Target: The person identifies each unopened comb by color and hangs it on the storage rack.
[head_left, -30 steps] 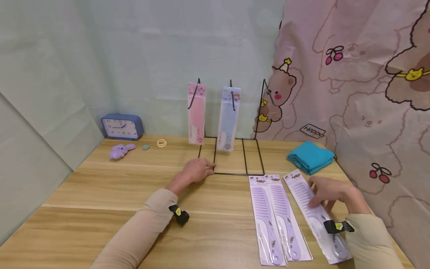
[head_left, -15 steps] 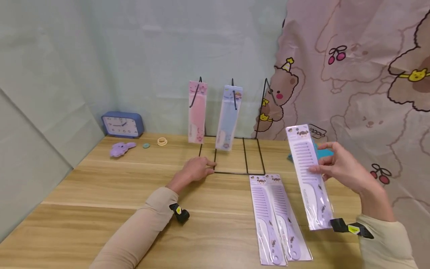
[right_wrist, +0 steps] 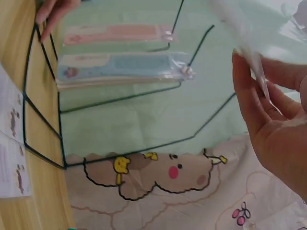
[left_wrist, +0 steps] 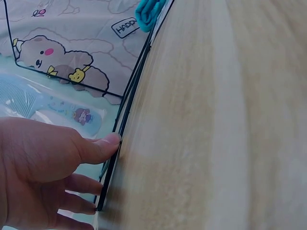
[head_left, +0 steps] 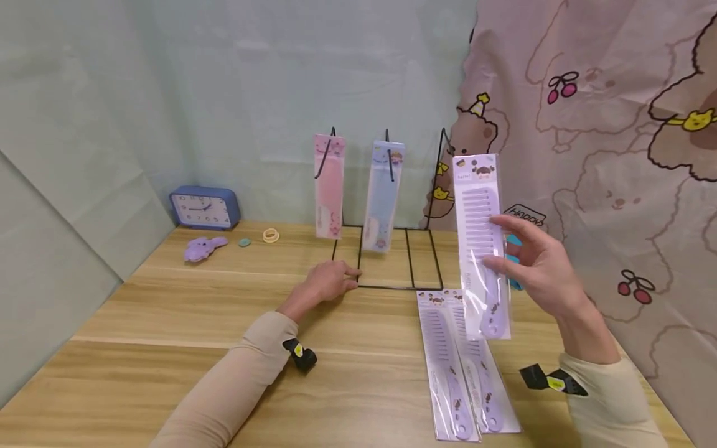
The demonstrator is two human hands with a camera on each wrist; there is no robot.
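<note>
My right hand (head_left: 538, 261) pinches a purple comb in a clear package (head_left: 475, 242) between thumb and fingers, upright above the table, in front of the rack's right side. In the right wrist view that package (right_wrist: 256, 72) shows edge-on. My left hand (head_left: 327, 281) holds the front left corner of the black wire display rack (head_left: 411, 258), thumb and fingers at the wire (left_wrist: 128, 103). A pink packaged comb (head_left: 329, 193) and a blue packaged comb (head_left: 382, 202) hang on two of its hooks. The right hook (right_wrist: 214, 115) carries nothing.
Two more packaged purple combs (head_left: 442, 373) lie side by side on the table (head_left: 347, 386), right of centre. A blue clock (head_left: 204, 207), a purple hair clip (head_left: 203, 249), a green disc (head_left: 244, 242) and pale rings (head_left: 271, 236) sit back left. A teal cloth (head_left: 514, 249) is partly hidden behind my right hand.
My right hand has lifted the purple comb package off the table, then carried it up and left toward the rack's right side. My left hand has stayed at the rack's corner.
</note>
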